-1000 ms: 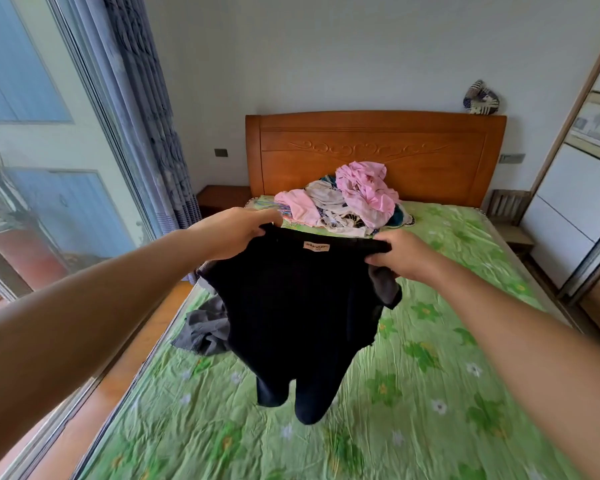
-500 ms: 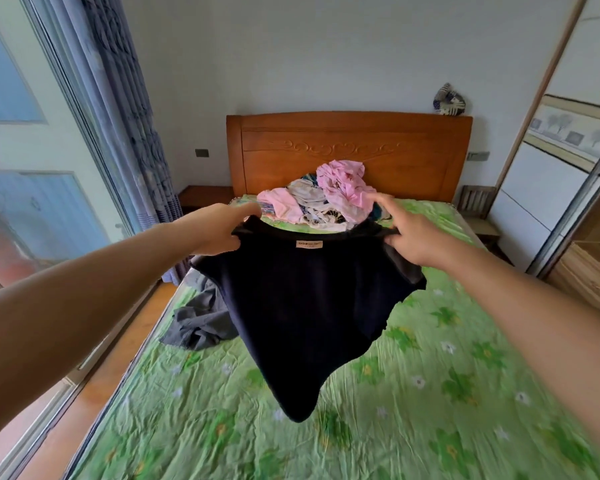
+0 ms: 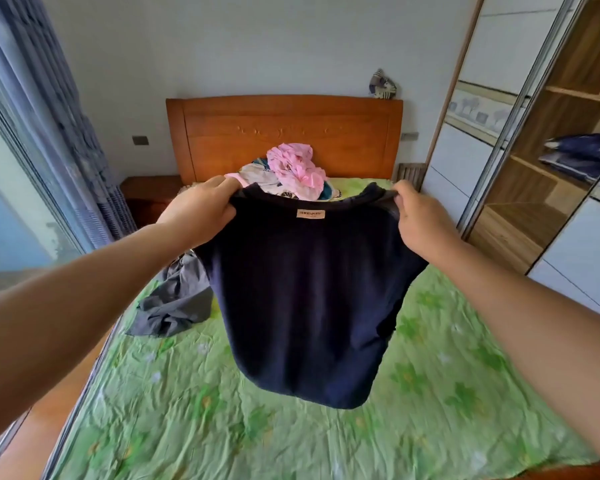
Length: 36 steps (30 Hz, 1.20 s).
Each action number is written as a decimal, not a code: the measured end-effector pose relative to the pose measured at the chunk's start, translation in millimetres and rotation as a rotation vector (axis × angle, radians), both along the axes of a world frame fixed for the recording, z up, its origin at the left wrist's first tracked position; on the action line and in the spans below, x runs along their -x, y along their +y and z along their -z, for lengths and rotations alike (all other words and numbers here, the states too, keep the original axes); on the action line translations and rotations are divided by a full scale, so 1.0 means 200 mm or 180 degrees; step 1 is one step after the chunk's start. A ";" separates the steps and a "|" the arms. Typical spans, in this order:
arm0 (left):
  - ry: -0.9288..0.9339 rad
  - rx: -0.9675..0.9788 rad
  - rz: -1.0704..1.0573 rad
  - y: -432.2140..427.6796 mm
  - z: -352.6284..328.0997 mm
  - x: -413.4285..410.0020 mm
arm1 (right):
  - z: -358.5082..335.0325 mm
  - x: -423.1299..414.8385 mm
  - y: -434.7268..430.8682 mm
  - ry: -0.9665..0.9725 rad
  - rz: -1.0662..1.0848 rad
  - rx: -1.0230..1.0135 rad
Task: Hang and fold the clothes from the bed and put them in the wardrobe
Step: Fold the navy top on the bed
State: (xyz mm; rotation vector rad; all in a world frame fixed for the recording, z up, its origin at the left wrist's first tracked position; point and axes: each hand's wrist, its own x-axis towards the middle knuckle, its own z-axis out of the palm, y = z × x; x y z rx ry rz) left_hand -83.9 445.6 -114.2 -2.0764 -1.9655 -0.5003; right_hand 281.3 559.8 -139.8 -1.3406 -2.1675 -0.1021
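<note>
Above the bed [image 3: 187,410] hangs the dark navy top [image 3: 309,299], left hand [image 3: 201,206] and right hand [image 3: 420,220] each with fingers [image 3: 219,184] pinching a shoulder — level the shoulders, lay it flat on the sheet, fold sleeves in first — then carry it to the wardrobe [image 3: 548,188] on the right

**Both hands gripping shirt shoulders**

My left hand [image 3: 199,212] grips the navy shirt [image 3: 305,299] at its left shoulder, fingers curled round the fabric. My right hand [image 3: 421,225] grips its right shoulder the same way, back of hand toward me. Both arms are bare and stretched forward, one on either side of the shirt.
</note>
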 end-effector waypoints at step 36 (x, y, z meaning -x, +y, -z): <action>0.0086 -0.0452 -0.0182 1.21 0.26 0.03 | 0.20 0.10 1.58 -0.0612 -0.1050 -0.0206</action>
